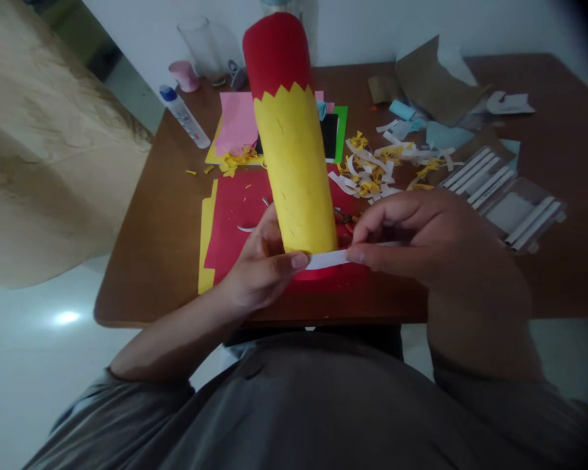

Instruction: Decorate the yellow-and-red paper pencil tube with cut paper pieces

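The table (147, 274) is spreading out beneath my hands. The yellow-and-red tube (296, 170) is rising between them, its near end resting in my left hand (257, 267), whose thumb is pressing the white strip (327, 260) there. My right hand (421, 235) is pinching the strip further right. I seem to be fitting it around that end; the next move is probably calling for snug, level tension.

No text can be read, the print on the blue-capped bottle (185, 117) being too small and blurred
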Motion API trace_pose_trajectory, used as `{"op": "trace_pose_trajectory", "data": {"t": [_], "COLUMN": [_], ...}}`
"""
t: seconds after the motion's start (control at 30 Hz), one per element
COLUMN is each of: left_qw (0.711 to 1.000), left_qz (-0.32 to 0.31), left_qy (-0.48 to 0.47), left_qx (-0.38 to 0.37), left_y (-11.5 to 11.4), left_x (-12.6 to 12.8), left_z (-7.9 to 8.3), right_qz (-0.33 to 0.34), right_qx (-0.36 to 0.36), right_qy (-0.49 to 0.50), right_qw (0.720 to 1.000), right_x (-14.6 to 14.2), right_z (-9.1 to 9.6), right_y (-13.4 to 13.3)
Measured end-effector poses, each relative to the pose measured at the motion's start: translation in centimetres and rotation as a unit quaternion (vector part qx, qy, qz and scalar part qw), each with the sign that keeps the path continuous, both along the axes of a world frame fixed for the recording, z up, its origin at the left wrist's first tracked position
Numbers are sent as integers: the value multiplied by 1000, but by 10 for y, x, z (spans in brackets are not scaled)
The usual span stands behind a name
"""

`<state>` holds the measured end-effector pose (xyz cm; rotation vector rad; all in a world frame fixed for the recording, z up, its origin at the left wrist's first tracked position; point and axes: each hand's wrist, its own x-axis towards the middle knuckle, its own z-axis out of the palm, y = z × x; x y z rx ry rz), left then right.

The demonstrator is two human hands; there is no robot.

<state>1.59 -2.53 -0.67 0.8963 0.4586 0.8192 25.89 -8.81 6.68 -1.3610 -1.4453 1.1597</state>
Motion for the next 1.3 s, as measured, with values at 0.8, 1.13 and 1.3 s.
{"op": "trace_pose_trajectory", "data": {"t": [0.8,1.13,1.3], "left_qw": [1000,996,995], "left_qz": [-18,22,63], "left_qy": [11,80,71], "left_qx": [11,35,36], "left_y": [-2,1,0], "left_x": [0,-3,1], "left_z": [-7,-3,-1], "right_qz": [-33,-14,-31], "right_qx": [-49,-47,-21], "right_qy": [18,18,24], "right_qw": [998,999,999], "right_x": [-12,-2,5], "right_z": [-20,-15,-18], "right_y": [12,15,12]}}
